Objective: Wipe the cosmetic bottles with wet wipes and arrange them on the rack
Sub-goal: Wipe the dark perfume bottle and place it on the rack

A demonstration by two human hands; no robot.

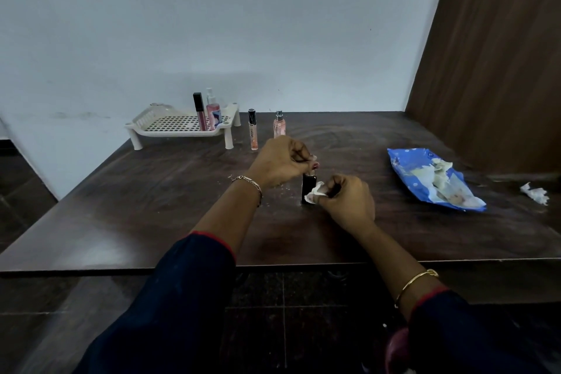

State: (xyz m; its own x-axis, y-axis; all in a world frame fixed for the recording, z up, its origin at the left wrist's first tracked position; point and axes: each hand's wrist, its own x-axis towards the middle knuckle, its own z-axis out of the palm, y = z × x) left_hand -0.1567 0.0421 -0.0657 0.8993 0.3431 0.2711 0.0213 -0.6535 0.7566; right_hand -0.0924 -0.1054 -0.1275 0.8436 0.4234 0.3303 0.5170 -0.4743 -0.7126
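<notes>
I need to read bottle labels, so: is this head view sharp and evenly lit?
Head view: dim, flat light, a faint sheen on the table at left; wide-angle distortion bends its edges; bottles on the rack look small and soft, labels unreadable; near sleeves blurred.

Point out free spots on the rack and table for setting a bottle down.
On the rack, bare shelf left of the lip gloss and pink spray bottle. The table is open front-left, between rack and left hand, and between right hand and wipes pack. Crowded right of the rack, where the tube and perfume bottle stand.
</notes>
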